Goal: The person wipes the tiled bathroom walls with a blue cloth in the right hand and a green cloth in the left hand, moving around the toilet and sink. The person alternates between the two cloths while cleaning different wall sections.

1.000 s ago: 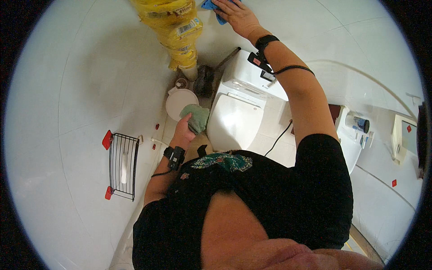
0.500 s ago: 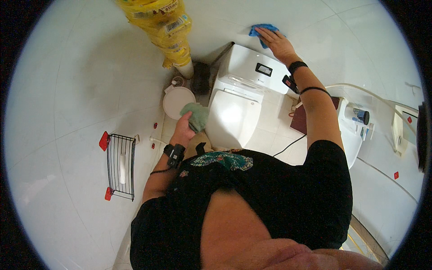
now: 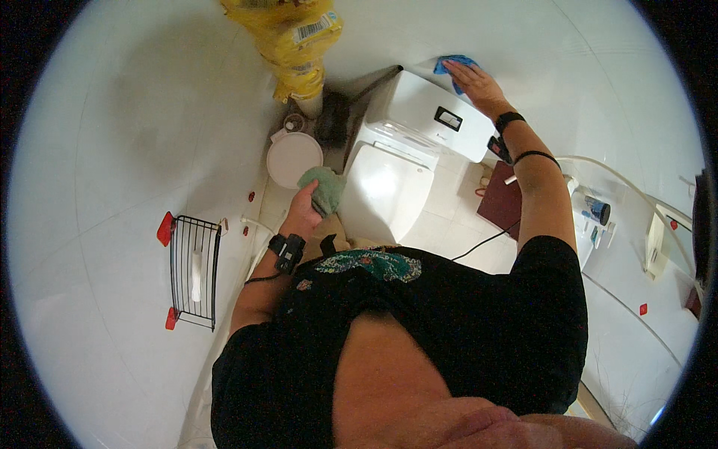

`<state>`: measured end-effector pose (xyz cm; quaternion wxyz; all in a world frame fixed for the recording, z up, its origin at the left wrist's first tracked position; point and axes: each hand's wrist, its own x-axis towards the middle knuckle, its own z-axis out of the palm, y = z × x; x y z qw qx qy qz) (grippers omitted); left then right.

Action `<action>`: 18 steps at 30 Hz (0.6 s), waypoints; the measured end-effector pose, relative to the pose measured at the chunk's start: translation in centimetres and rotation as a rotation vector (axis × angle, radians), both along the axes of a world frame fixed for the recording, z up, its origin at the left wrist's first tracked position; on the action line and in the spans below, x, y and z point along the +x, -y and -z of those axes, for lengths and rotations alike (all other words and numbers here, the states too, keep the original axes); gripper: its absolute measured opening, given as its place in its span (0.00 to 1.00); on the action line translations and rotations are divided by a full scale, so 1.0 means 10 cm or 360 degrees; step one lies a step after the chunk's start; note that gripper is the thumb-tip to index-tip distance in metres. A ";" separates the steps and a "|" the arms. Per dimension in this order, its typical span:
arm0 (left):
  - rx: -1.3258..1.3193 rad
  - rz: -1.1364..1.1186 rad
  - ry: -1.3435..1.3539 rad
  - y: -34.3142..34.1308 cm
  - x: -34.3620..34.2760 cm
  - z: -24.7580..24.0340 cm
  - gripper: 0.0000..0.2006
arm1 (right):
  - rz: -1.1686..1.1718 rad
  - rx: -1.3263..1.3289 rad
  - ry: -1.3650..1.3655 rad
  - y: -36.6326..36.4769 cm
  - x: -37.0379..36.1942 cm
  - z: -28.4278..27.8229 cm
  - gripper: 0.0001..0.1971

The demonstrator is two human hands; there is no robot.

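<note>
My right hand (image 3: 479, 88) reaches out past the back of the white toilet (image 3: 393, 191). Its stretched fingers press a crumpled blue cloth (image 3: 449, 63) against the pale wall, just above the toilet's tank (image 3: 426, 112). Lower down and to the left, my left hand (image 3: 304, 212) grips a folded green cloth (image 3: 326, 191). That cloth hangs beside the toilet's closed lid, close to a round white lidded bin (image 3: 295, 160). Parts of both cloths are hidden under my fingers.
Yellow plastic packaging (image 3: 299, 45) wraps a pipe behind the bin. A black wire rack (image 3: 196, 269) is fixed to the left wall. To the right stand a dark red box (image 3: 499, 200) and a white washbasin (image 3: 591, 243) holding a dark-capped container (image 3: 596, 210). A black cable (image 3: 486, 243) crosses the floor.
The view has shifted slightly. My right hand and the blue cloth have slid a little down the wall, nearer the tank. My left hand keeps the green cloth in about the same place.
</note>
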<state>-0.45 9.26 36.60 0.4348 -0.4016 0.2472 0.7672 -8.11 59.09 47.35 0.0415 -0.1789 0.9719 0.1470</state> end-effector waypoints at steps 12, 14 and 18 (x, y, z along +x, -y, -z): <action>-0.0098 -0.0107 0.0123 0.02 -0.18 -0.01 0.22 | -0.0280 0.0022 -0.0325 1.25 -1.46 0.45 0.27; -0.0143 -0.0101 0.0135 0.03 -0.18 0.00 0.22 | -0.0235 -0.0168 -0.0360 1.46 -1.63 0.50 0.26; -0.0109 -0.0097 0.0150 0.08 -0.16 0.09 0.22 | -0.0288 0.0243 -0.0382 1.72 -1.81 0.54 0.26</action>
